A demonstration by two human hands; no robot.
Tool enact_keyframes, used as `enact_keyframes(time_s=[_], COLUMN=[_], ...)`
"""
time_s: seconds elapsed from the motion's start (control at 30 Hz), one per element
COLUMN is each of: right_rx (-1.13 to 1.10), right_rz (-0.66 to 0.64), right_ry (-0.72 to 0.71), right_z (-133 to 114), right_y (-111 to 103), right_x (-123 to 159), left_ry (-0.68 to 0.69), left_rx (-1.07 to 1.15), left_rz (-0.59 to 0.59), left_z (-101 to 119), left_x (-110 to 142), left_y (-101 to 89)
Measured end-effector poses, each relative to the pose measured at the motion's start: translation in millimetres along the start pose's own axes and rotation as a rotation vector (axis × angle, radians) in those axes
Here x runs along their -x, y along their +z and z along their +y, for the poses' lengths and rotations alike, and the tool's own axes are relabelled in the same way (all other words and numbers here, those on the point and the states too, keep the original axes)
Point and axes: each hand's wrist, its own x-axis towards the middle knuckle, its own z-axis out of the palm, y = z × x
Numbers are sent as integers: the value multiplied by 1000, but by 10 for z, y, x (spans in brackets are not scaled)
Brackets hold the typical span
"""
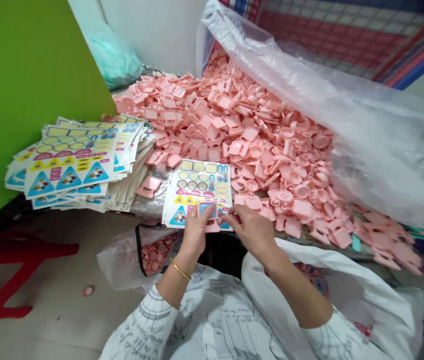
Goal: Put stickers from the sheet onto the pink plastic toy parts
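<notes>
My left hand [196,232] is closed around a small pink plastic piece [212,227], its thumb on top. A blue sticker [204,207] with a pale border covers the face of that piece. At the piece's right edge, my right hand [256,231] has its thumb and fingertips pinched together; what they grip is too small to make out. Beneath both hands lies a sticker sheet [193,176] printed with rectangles, circles, triangles and thermometers. One loose pink piece [149,186] rests to the left of the sheet.
A large heap of pink plastic pieces [249,135] covers the table, spilling from a clear plastic bag [365,115]. Stacked sticker sheets [73,160] lie left beside a green panel [28,90]. A white sack [350,265] hangs open at my lap; a red stool [13,280] stands left.
</notes>
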Motion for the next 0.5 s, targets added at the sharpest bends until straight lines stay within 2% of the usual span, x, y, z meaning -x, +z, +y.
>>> enact_keyframes(time_s=[0.07, 0.13, 0.17, 0.23, 0.3, 0.4, 0.43, 0.47, 0.5], right_rx=[43, 60, 64, 40, 15, 49, 70, 89, 107], right_rz=[63, 185, 231, 200, 86, 3, 21, 52, 93], right_ry=[74, 194, 243, 263, 204, 132, 134, 145, 161], right_z=[267, 603, 763, 1006, 1113, 1107, 1101, 1107, 1127], right_y=[-228, -494, -612, -773, -818, -783, -779, -788, -809], right_x=[38, 114, 168, 293, 410, 506, 516, 518, 515], left_ry=[-9, -53, -112, -309, -551, -840, -914, -879, -804], left_rx=[-27, -69, -99, -160, -193, -227, -314, -434, -518], left_rz=[80, 102, 58, -149, -455, -805, -818, -719, -676], left_z=[75, 121, 109, -31, -345, -995, -1192, -1353, -1468], left_x=[11, 83, 160, 407, 742, 1216, 1328, 1410, 1461], left_y=[-71, -97, -70, 96, 394, 918, 1061, 1171, 1239])
